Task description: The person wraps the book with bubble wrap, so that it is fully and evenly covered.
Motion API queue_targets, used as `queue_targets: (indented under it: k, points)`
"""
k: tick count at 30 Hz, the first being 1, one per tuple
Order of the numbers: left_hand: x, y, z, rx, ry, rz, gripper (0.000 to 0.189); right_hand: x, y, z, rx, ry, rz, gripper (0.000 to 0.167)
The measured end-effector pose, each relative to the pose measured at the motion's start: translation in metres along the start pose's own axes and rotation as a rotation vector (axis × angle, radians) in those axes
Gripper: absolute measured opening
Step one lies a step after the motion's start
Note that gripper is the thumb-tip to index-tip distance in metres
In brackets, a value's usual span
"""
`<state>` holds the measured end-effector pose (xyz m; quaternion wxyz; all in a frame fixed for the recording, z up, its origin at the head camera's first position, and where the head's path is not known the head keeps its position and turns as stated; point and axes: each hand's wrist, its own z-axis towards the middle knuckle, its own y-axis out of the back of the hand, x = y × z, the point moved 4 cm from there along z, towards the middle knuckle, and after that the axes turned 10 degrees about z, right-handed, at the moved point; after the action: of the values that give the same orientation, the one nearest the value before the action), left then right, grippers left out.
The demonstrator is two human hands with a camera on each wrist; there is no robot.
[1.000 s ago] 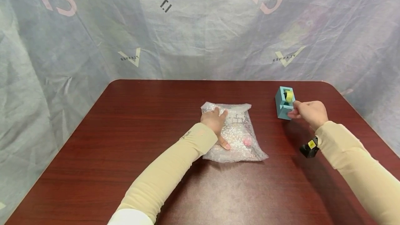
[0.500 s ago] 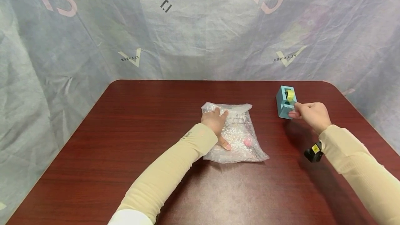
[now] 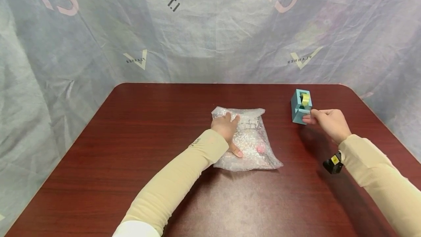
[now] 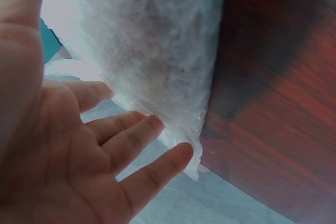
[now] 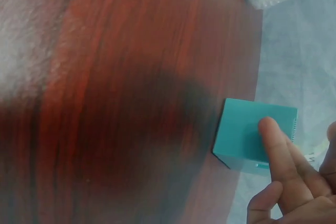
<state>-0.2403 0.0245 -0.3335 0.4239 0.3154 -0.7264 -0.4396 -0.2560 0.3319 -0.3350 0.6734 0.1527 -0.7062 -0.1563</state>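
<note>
Bubble-wrap bag [image 3: 251, 136] — left hand [image 3: 225, 127] atop, fingers spread, presumably steadying it. Teal tape dispenser [image 3: 296, 114] — right hand [image 3: 329, 121] at its front; whether fingers pinch anything, impossible to tell.

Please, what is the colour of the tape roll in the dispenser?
The tape roll is yellow; it shows best in the head view.

The person's left hand [image 4: 68, 145] spreads its fingers at the end of the crinkled, translucent bubble wrap [image 4: 152, 51]. Beside it lies the reddish, wood-grained desk [image 4: 278, 87], with grey cloth [image 4: 184, 203] past its far edge; a teal thing [image 4: 49, 43] shows partly.
</note>
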Motion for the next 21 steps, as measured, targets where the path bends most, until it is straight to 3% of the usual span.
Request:
queue_targets:
  k: [8, 16, 21]
  points:
    - [0.0, 0.0, 0.0, 0.004, 0.005, 0.003, 0.133, -0.005, -0.003, -0.002, 0.04, 0.08, 0.171, 0.048]
    - [0.0, 0.0, -0.001, 0.003, 0.003, -0.001, 0.133, -0.008, -0.008, -0.007, 0.05, 0.119, 0.137, 0.044]
    - [0.0, 0.001, -0.002, 0.004, 0.0, -0.01, 0.133, -0.005, -0.017, -0.012, 0.041, 0.079, 0.202, 0.037]
